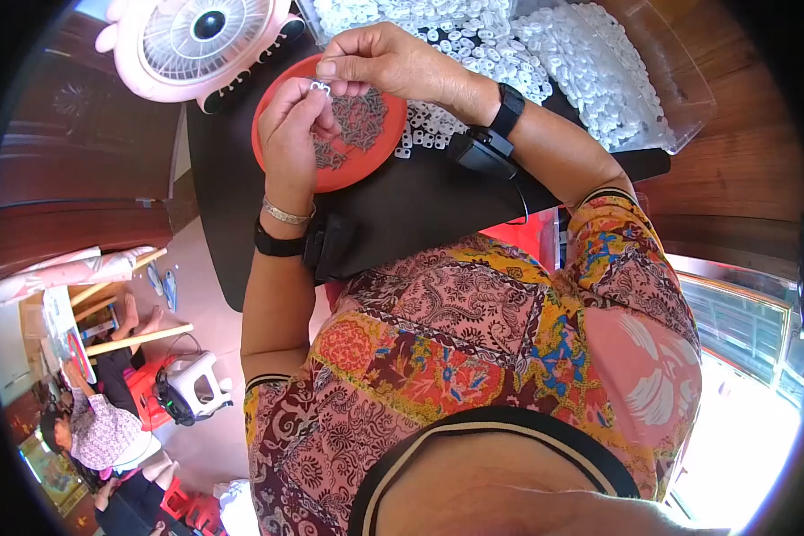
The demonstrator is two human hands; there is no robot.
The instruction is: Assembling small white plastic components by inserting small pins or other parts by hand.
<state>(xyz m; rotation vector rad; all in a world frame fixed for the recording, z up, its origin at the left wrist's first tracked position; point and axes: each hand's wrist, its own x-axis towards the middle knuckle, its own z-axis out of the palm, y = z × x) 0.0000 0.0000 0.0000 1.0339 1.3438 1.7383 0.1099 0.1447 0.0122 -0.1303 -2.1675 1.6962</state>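
Observation:
My left hand (pixel 293 125) and my right hand (pixel 384 62) meet above a round red lid (pixel 277 98) that lies on a black table top (pixel 420 205). Both pinch one small white plastic piece (pixel 320 87) between their fingertips. Small dark metal clips (pixel 359 116) lie heaped on the lid. A few loose white pieces (pixel 424 136) sit just right of the lid. Each wrist wears a black band with a small black box.
A clear plastic tray (pixel 590 62) full of white pieces stands at the back right. A pink and white fan (pixel 201 36) lies at the back left. Far below on the left another person (pixel 103 429) sits on the floor near a white stool (pixel 192 384).

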